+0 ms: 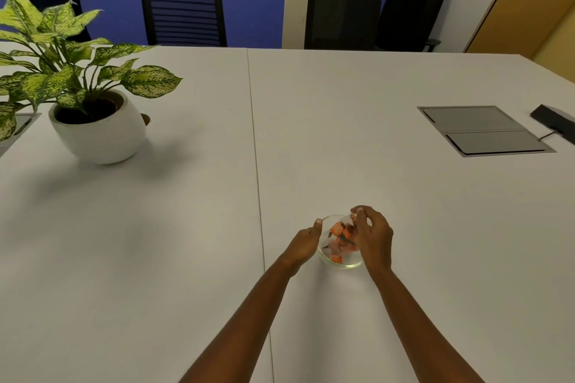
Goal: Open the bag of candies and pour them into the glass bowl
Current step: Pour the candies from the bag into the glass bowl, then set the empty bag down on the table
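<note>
A small glass bowl [342, 265] stands on the white table near me. Over it hangs a clear plastic bag [344, 222] with orange candies [337, 229] inside, tilted down toward the bowl. Some orange candies [336, 258] lie in the bowl. My right hand [375, 236] pinches the bag's upper end from the right. My left hand [303, 244] grips the bowl's left rim, thumb up on the edge. The bag's mouth is hard to make out.
A leafy plant in a white pot [96, 130] stands at the far left. A grey cable hatch [483, 130] is set into the table at the right, with a black device [553, 121] beside it. Black chairs [183, 9] line the far edge.
</note>
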A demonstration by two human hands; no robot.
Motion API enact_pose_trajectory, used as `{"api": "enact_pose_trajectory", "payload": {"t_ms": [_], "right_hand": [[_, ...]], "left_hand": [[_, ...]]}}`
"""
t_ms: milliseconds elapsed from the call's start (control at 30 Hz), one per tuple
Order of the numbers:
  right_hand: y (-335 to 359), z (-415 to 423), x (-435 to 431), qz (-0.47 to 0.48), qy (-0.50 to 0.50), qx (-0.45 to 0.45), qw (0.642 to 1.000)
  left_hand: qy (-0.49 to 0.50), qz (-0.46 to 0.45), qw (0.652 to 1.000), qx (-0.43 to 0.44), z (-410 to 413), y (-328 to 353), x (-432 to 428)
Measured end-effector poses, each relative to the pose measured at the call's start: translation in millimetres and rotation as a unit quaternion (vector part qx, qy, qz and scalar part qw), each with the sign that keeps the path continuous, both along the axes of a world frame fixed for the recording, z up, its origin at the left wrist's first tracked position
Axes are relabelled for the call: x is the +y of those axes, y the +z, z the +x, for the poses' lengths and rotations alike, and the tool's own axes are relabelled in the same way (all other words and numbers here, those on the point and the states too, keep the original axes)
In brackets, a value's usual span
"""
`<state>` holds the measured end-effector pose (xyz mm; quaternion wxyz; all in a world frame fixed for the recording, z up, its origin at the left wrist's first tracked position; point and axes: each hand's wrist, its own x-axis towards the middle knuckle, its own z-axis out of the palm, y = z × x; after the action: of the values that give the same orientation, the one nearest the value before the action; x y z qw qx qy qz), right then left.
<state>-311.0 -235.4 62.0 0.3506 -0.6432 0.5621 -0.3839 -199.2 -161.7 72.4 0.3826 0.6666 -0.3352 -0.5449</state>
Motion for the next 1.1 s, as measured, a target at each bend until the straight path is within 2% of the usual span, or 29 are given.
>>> {"api": "enact_pose_trajectory", "payload": {"t_ms": [233,367,567,667,733,767,833,900,1000,1100], "right_hand": [[15.3,-0.7,7.4,-0.141,0.034,0.071,0.987],[30.0,-0.7,4.6,-0.186,0.048,0.097,0.977],[50.6,3.5,-0.3,-0.211,0.027,0.058,0.975],[56.1,7.9,0.7,-0.136,-0.011,-0.015,0.990],[58.1,11.2,1.0,-0.024,-0.042,-0.101,0.994],[58.9,12.8,0.8,0.050,-0.053,-0.152,0.986],[60.6,16.3,2.9,0.209,-0.053,-0.234,0.948],[57.4,19.6,6.7,0.312,-0.042,-0.262,0.913],[48.6,23.8,11.7,0.369,-0.035,-0.267,0.889],[42.2,27.4,15.1,0.398,-0.030,-0.280,0.873]], "left_hand": [[0.013,-0.001,1.000,0.000,2.1,-6.2,0.4],[0.023,-0.003,1.000,0.006,2.1,-7.3,-0.6],[0.028,-0.021,0.999,-0.007,3.2,-12.0,-0.3],[0.028,-0.027,0.999,0.010,6.0,-13.5,2.9],[0.039,-0.043,0.997,0.046,9.2,-13.1,6.3],[0.048,-0.056,0.996,0.056,11.2,-12.6,8.3],[0.078,-0.094,0.990,0.063,16.4,-12.0,12.8],[0.123,-0.133,0.982,0.060,23.0,-12.6,17.2],[0.180,-0.176,0.965,0.067,37.4,-11.0,27.2],[0.193,-0.185,0.962,0.058,52.4,-9.0,35.3]]}}
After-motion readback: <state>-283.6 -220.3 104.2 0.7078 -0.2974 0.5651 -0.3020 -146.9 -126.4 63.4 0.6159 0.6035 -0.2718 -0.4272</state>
